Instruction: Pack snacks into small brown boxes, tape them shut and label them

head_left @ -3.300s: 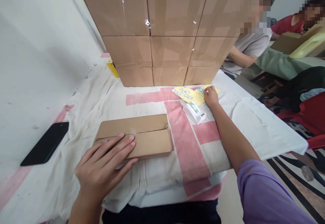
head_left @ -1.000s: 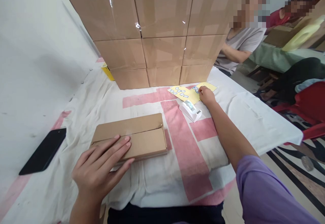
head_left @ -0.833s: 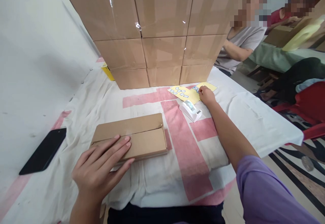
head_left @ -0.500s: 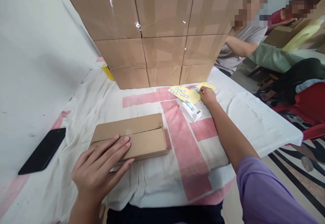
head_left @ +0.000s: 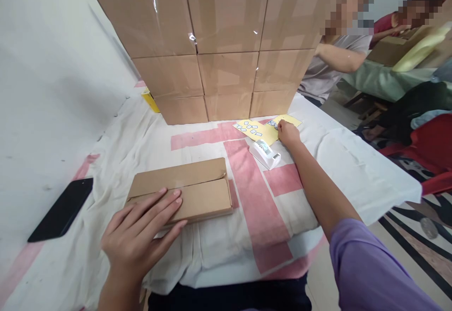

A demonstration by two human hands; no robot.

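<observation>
My left hand (head_left: 143, 235) lies with fingers stretched out across a closed flat cardboard box (head_left: 201, 193), its thumb along the near edge. At the far side of the table, my right hand (head_left: 288, 134) rests on a yellow sheet (head_left: 270, 137) bearing small white, blue-edged labels. Thumb and index finger are pinched together by the labels on its right part; what is between them is too small to make out. Just this side of the sheet sits a white tape dispenser (head_left: 265, 154).
A wall of stacked, taped cardboard boxes (head_left: 228, 73) stands at the back of the table. A black phone (head_left: 61, 210) lies left, and a yellow item (head_left: 150, 100) stands by the stack. A person (head_left: 325, 71) is behind at right, near a red chair (head_left: 432, 155).
Both my hands, the box and the sheet stay in nearly the same place. The view shifts slightly, and the person behind the stack moves an arm a little.
</observation>
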